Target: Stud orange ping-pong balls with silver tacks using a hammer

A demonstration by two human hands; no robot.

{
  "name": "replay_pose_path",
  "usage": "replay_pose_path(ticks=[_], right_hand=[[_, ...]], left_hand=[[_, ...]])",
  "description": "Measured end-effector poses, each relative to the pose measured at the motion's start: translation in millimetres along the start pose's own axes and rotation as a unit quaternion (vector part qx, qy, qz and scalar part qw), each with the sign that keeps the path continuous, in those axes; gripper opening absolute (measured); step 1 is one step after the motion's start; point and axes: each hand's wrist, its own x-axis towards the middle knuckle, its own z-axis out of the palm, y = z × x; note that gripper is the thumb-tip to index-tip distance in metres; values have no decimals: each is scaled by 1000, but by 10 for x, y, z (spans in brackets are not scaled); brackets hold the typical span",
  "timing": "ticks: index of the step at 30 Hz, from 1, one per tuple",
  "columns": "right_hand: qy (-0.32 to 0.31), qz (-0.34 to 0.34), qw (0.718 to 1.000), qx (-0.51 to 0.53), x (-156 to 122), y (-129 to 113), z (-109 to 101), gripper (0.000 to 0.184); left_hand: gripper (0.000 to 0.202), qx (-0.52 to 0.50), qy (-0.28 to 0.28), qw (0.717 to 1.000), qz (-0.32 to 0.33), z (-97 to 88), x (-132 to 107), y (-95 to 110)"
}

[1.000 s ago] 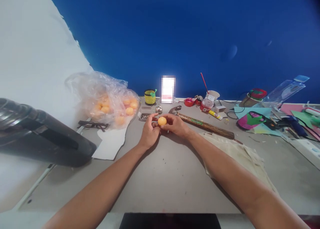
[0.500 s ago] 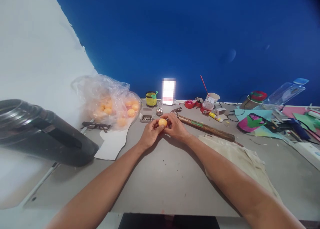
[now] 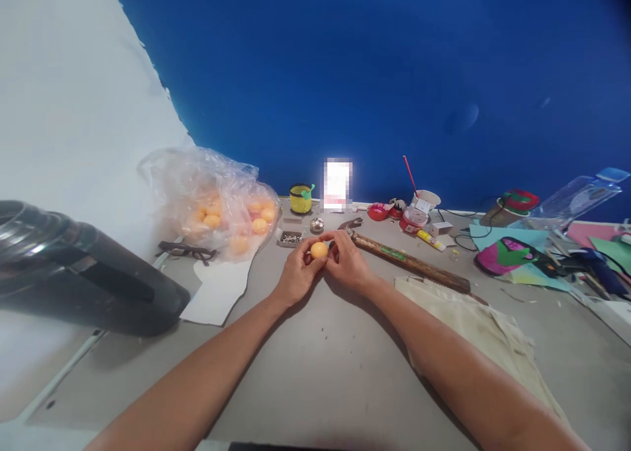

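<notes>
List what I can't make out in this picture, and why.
Head view:
Underside of orange ball: hidden by left hand.
Bright panel: content blurred into blocks.
Shiny bits in tray: too small.
Dark flask: left end cut off by picture edge.
Number of bagged balls: obscured by crumpled plastic bag.

Blue wall (image 3: 315, 76) behind grey table (image 3: 305, 379)

Both forearms (image 3: 211, 372) are bare, tapering toward the wrists (image 3: 280, 298).
</notes>
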Motion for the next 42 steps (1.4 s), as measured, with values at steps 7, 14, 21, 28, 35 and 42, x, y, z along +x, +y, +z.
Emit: replay_pose_path(ticks=[7,14,21,28,35,42], right_hand=[[-120,126,971,166,43,-22,-106,36],[-42,69,994,70,18,-88,-61,31],[-7,4,1000,-4,20,-30,-52,34],[-41,30,995,86,9,-35,-42,35],[-63,245,861,441,93,-43,-148,41],[-94,268,751,596,89,-107,-210,41]], left_hand=[[34,79,44,995,46,0,-32,3],[44,61,50,996,44,19,-45,-24],[44,33,-4,999,3,-7,-39,-22],[40,-13,14,1000,-4,-9,-5,14],[40,-63,50,995,-52,20,-24,97],[38,-6,31,998,-52,18,-34,179]])
